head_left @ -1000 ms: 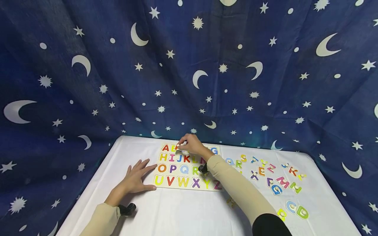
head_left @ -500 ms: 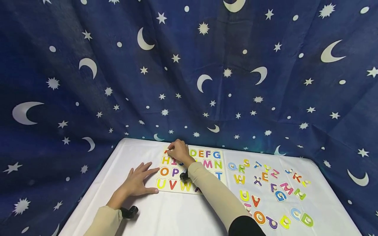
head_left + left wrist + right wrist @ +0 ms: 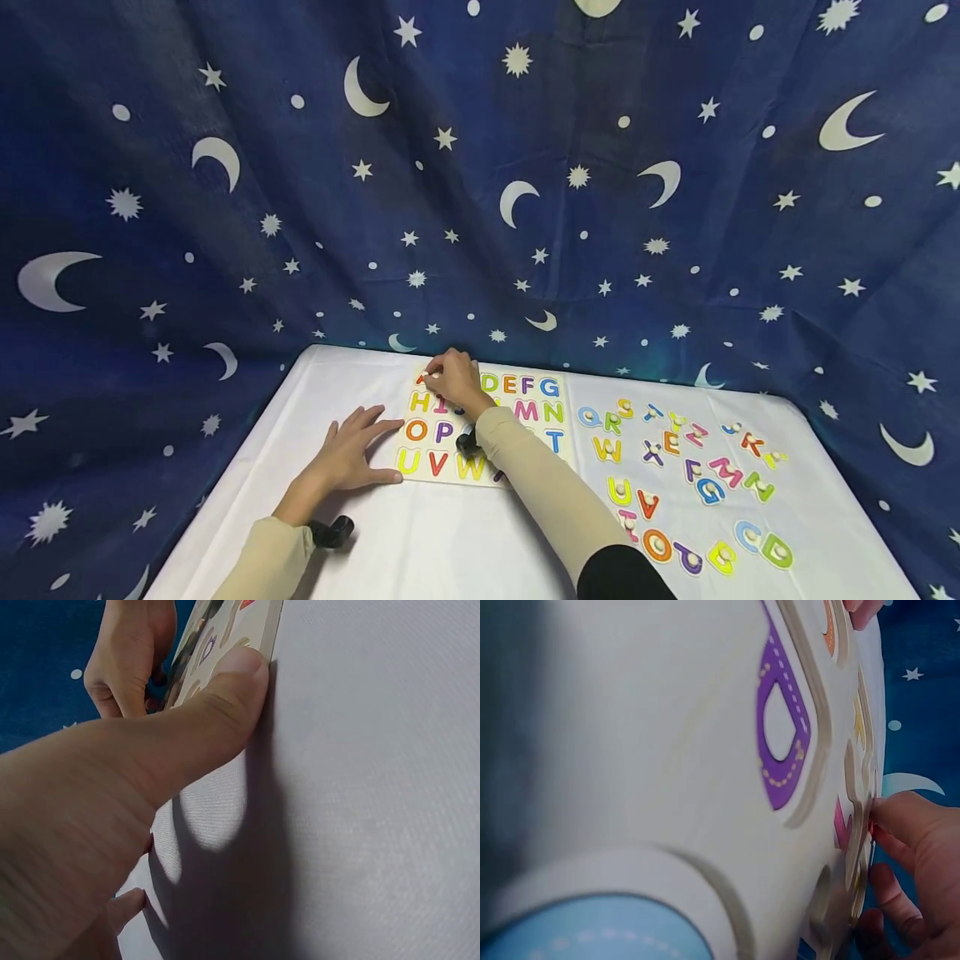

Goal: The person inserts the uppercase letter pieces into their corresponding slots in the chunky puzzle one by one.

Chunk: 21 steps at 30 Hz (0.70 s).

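A pale wooden alphabet puzzle board (image 3: 453, 479) with coloured letter recesses lies toward the back of the table. Over its top left corner, my right hand (image 3: 455, 382) pinches a small red letter piece (image 3: 421, 379) right at the A recess; the fingers hide most of it. Thumb and fingertips of that right hand (image 3: 922, 859) are low at the board's far edge in the right wrist view. My left hand (image 3: 343, 457) lies with fingers spread at the board's left side. Its thumb (image 3: 232, 682) touches the board's near edge in the left wrist view.
Loose knobbed letter pieces lie scattered to the right, among them a blue Q (image 3: 589, 417), a yellow W (image 3: 607, 450), an orange O (image 3: 657, 546) and a green D (image 3: 777, 550). A dark blue star-and-moon curtain (image 3: 480, 208) hangs behind the white-covered table (image 3: 420, 542).
My right hand has moved left along the top row with the red letter piece, from around B and C to A. The left hand stays at the board's edge.
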Each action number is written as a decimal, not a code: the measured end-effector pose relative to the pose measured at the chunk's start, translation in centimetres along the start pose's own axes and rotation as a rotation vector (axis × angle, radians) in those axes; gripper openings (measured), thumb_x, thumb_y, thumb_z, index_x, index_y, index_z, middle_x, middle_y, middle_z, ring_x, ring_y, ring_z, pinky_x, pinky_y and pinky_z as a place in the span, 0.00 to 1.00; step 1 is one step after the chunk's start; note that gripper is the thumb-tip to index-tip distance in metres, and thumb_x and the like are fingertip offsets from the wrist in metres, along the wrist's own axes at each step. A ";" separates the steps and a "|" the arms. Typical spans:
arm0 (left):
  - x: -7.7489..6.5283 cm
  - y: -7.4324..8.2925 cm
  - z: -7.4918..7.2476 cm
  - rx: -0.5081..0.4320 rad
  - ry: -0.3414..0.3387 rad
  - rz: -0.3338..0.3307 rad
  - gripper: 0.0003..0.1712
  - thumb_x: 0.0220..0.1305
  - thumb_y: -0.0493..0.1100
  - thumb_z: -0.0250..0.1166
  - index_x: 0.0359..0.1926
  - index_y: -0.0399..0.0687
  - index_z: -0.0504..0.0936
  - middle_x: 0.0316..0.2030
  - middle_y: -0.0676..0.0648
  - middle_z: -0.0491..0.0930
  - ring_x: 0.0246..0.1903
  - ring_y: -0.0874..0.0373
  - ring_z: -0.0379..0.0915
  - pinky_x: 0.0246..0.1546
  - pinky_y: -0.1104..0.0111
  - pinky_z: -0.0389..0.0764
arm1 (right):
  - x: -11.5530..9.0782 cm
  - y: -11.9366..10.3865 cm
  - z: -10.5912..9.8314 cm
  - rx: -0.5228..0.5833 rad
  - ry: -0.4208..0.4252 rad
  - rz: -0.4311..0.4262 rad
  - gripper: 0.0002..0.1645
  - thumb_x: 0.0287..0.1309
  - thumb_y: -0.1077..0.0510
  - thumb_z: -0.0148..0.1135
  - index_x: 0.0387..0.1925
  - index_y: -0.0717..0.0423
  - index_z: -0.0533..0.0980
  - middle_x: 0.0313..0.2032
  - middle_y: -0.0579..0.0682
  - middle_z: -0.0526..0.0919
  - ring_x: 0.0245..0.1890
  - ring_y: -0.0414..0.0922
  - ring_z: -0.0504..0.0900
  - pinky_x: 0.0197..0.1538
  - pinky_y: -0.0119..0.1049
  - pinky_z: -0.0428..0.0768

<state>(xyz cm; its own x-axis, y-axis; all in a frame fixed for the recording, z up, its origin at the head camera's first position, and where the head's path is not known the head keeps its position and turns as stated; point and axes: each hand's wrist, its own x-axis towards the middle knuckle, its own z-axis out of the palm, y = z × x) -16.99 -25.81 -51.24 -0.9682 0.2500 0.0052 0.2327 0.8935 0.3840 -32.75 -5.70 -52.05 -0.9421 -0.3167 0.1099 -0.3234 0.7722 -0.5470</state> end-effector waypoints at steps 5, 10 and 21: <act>0.1 0.0 0.0 0.003 0.024 0.008 0.54 0.40 0.71 0.80 0.69 0.58 0.77 0.73 0.34 0.65 0.73 0.27 0.52 0.65 0.21 0.49 | 0.0 -0.2 -0.4 0.002 0.008 -0.005 0.04 0.60 0.48 0.74 0.36 0.40 0.88 0.39 0.41 0.79 0.43 0.43 0.72 0.44 0.40 0.68; 0.3 0.1 0.2 -0.003 0.034 0.006 0.55 0.38 0.71 0.81 0.68 0.58 0.78 0.73 0.34 0.65 0.73 0.27 0.53 0.65 0.21 0.48 | -0.2 -0.1 -0.7 -0.008 -0.001 0.007 0.04 0.60 0.48 0.73 0.37 0.40 0.88 0.39 0.40 0.79 0.43 0.43 0.72 0.45 0.40 0.69; 0.1 -0.1 0.4 -0.012 0.040 -0.004 0.54 0.36 0.67 0.84 0.67 0.57 0.79 0.71 0.34 0.68 0.73 0.26 0.54 0.64 0.21 0.48 | -1.7 -0.2 -1.3 -0.026 -0.028 -0.070 0.17 0.63 0.46 0.72 0.52 0.41 0.85 0.42 0.44 0.80 0.43 0.42 0.72 0.50 0.39 0.72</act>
<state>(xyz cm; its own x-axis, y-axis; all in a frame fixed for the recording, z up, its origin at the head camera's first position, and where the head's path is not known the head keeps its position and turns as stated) -17.09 -25.70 -51.67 -0.9720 0.2316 0.0402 0.2283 0.8898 0.3952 -31.24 -4.59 -51.10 -0.9144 -0.3855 0.1231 -0.3907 0.7616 -0.5169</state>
